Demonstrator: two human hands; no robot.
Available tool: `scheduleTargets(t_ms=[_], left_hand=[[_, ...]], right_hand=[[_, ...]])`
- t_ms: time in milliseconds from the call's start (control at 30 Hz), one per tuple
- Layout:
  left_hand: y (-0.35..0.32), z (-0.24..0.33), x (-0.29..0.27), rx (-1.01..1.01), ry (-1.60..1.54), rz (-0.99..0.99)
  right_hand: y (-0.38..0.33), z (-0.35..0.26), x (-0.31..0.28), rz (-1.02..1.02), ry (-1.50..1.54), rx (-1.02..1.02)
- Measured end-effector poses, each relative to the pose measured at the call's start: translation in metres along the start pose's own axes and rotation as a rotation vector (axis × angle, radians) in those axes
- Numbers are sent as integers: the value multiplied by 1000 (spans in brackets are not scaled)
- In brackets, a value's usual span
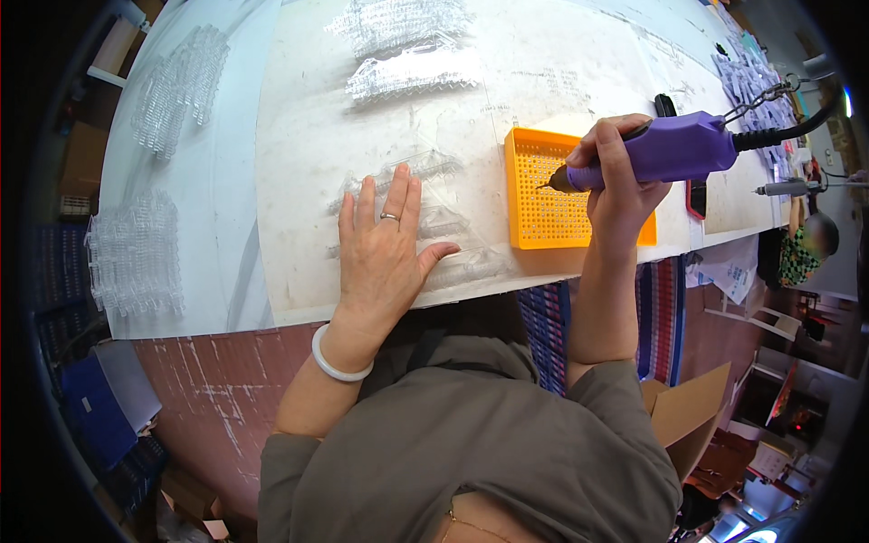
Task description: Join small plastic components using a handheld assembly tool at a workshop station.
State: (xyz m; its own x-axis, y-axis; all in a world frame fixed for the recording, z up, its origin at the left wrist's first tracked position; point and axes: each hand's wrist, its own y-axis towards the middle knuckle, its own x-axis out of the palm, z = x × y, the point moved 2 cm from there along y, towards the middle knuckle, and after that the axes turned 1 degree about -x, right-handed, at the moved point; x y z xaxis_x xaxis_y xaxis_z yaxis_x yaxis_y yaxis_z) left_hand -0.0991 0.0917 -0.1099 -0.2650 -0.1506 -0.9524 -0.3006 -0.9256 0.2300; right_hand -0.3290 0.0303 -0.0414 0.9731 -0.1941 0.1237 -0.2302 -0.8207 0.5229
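Observation:
My right hand [620, 195] is closed around a purple electric screwdriver [688, 149], held almost level with its bit pointing left. The thin bit hovers over an orange perforated tray [517, 204] on the table; I cannot tell whether it touches anything there. Small pale specks show in the tray's holes, too small to name. My left hand [380, 258] lies spread across several clear plastic strips [444, 220], fingers stretched out and thumb to the right. Part of the strips is hidden beneath the palm. A ring and a white bangle are on this hand and wrist.
Piles of clear plastic parts lie at the back [412, 72] and left [136, 253] of the white table [290, 208]. Purple pieces [751, 77] cover the far right. A black cord [783, 136] and chain run from the screwdriver. An open cardboard box [692, 407] stands below right.

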Motion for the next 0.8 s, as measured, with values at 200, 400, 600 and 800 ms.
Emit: scheduleTargets(t_ms=[200,400,600,800], left_hand=[[-1,-3,-1,-35,-40,-4],[-2,-9,-4,-15,-88,74],[-5,-10,-3,-19,-180,84],[-4,-12,-5,-37,-166,51]], right_hand=[[1,-3,6,-69,25,-7],[11,-27,23,-43,152,-93],[20,-22,87,-193,346,-154],[15,3,142,-252,372,-21]])
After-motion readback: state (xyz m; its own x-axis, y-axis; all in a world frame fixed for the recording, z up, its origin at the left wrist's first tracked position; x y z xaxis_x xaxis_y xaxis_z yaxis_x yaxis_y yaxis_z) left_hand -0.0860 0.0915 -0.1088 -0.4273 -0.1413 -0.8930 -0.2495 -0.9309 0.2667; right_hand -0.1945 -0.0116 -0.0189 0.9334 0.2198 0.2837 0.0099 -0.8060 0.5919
